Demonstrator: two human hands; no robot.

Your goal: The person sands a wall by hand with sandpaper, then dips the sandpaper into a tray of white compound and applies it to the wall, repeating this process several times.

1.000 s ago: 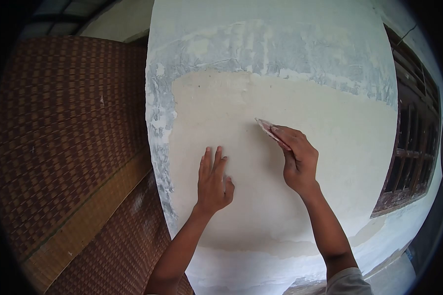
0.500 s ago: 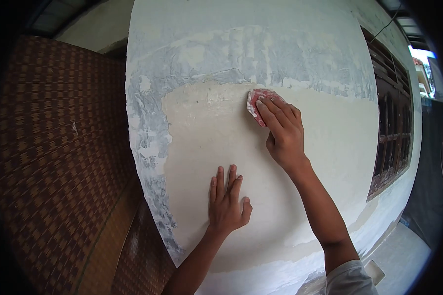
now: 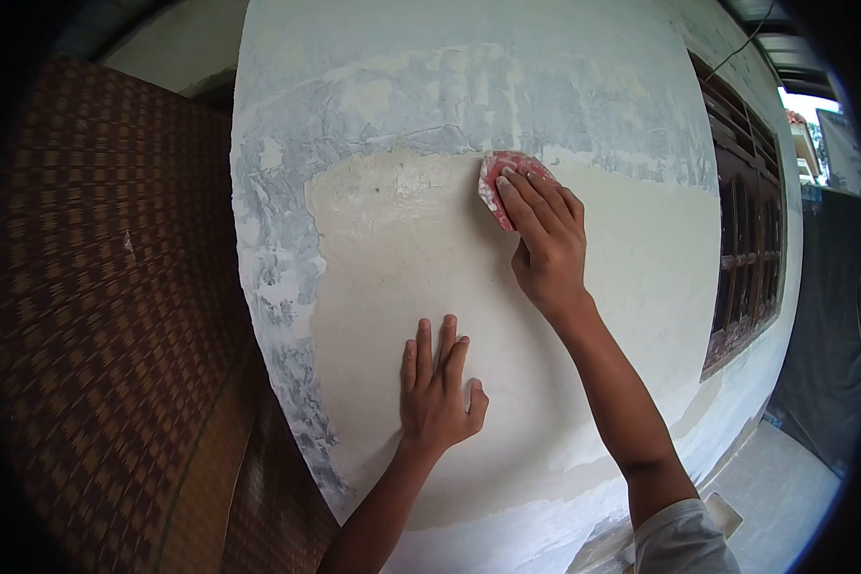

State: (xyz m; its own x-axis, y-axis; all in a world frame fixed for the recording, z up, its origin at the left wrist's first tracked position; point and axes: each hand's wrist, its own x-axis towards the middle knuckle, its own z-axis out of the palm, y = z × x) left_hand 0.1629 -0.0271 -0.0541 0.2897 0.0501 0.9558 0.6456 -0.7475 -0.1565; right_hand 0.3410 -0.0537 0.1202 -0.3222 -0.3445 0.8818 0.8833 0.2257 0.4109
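My right hand [image 3: 545, 230] presses a flat red pad [image 3: 497, 196], smeared with white, against the wall. Its fingers lie bent over the pad and hide much of it; the exact kind of pad cannot be made out. The pad sits at the upper edge of a smooth cream patch [image 3: 603, 249] of coating. Lower down and to the left, my left hand [image 3: 440, 397] rests flat on the same patch, fingers spread and holding nothing. Around the patch the wall [image 3: 392, 105] shows rough grey-white streaks, and a shiny spot lies left of the pad.
A brown woven mat [image 3: 115, 258] stands along the left side, beside the wall's corner. To the right is a dark wooden window [image 3: 746, 230] with bars. A pale ledge [image 3: 775, 497] and a dark sheet [image 3: 818, 316] are at the lower and far right.
My right hand has shifted the red pad slightly up along the wall. My left hand stays in nearly the same place on the patch. The whole view has turned a little.
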